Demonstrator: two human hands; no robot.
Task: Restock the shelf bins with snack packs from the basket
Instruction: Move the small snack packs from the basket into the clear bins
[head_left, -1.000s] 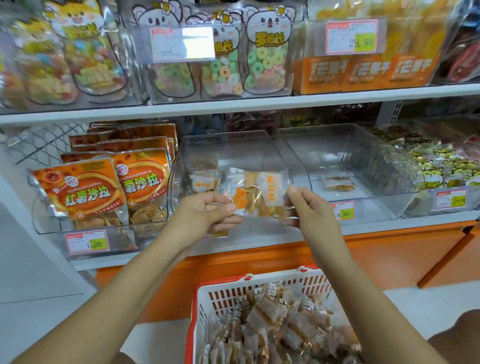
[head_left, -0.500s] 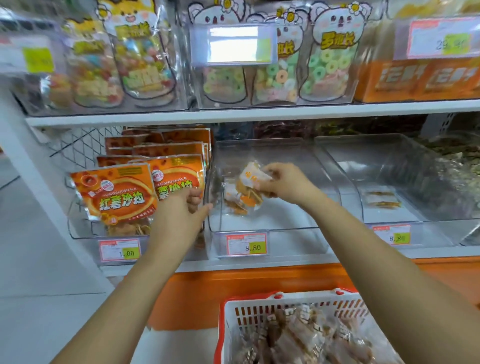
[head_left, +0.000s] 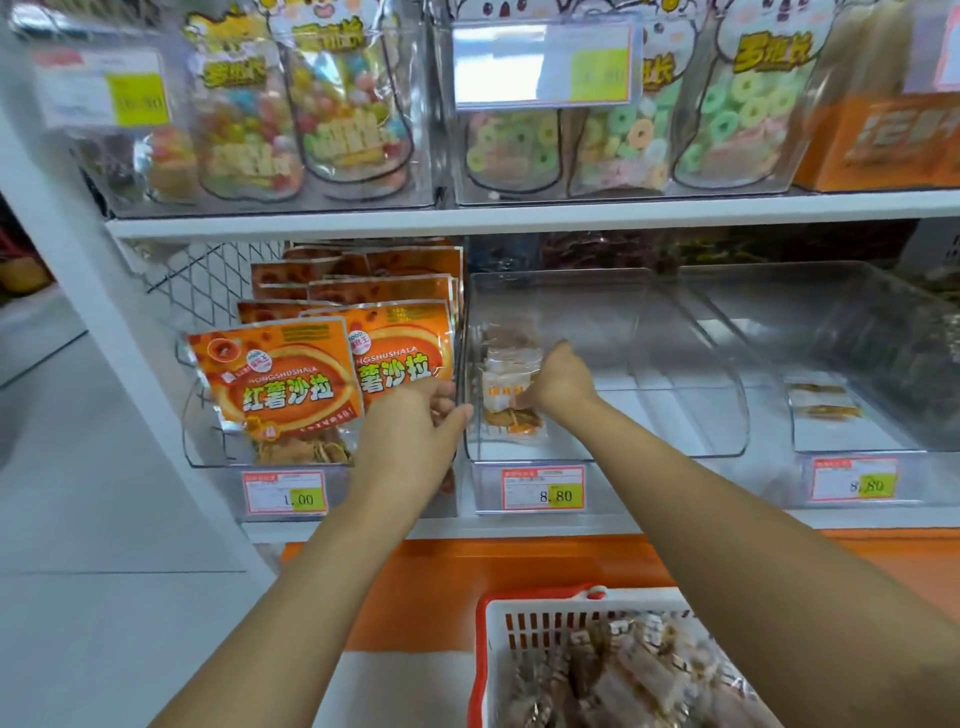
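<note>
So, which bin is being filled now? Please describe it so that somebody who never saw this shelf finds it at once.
Find the lower shelf, under the row of candy bags. Take the clear bin just right of the orange packs. It alone has the right hand inside it, holding a small snack pack near its left wall.

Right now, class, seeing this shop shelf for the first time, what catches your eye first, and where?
The right hand reaches into the clear middle bin on the lower shelf, holding a snack pack at the bin's left side. Just left of it, bright orange packs stand in the next bin, with the left hand in front of them. Below, a red-rimmed white basket holds more packs.
</note>
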